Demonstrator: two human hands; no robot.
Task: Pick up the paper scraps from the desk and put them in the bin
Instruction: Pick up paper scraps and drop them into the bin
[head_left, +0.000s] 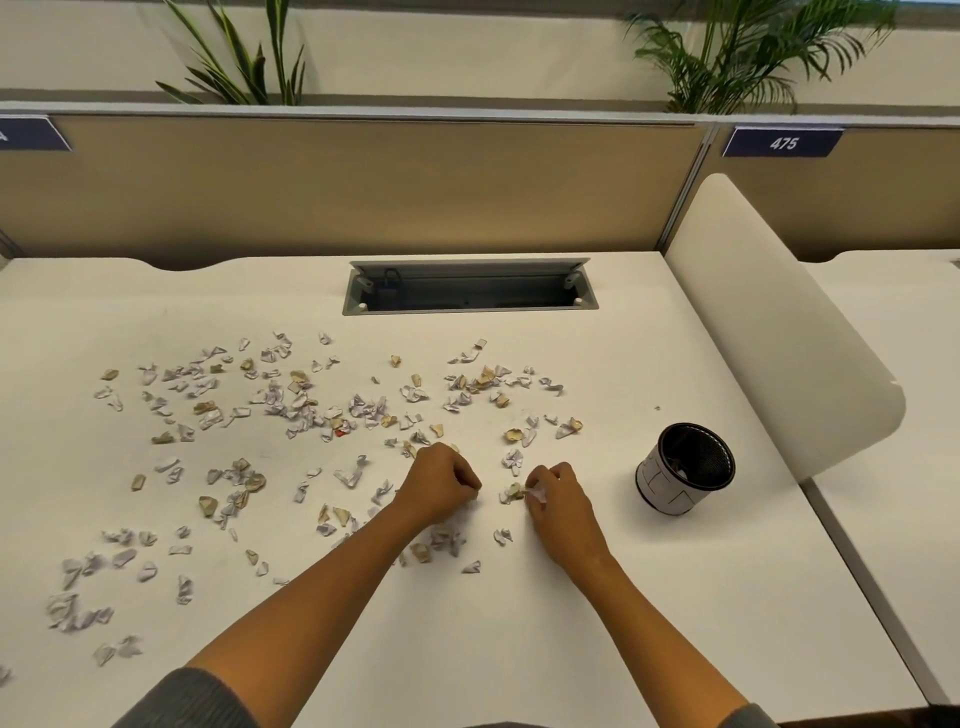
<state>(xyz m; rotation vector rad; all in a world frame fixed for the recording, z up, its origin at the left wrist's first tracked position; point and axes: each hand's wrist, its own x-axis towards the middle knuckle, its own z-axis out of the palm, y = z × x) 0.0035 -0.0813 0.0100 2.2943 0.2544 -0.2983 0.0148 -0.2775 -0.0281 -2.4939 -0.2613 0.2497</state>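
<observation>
Pinching a white scrap (537, 492) at the fingertips: right hand (558, 506), one of two hands low over the white desk (649, 597). Curled into a closed grip with knuckles up: left hand (441, 486), just beside the right; whether any paper sits inside, cannot tell. Scattered across the left and middle of the desk: paper scraps (291, 410), white and tan, far too many to count, well over a hundred, plus one small red bit (340, 433). Lying right by the right fingertips: one tan scrap (513, 490). Standing upright near the right hand, apart from the litter: one black mesh bin (685, 470) with a white band, a few scraps visible inside. Further back: one open grey cable tray (470, 286), one rounded white divider (774, 332), two plants (244, 62) behind the partition, one label reading 475 (783, 143)
</observation>
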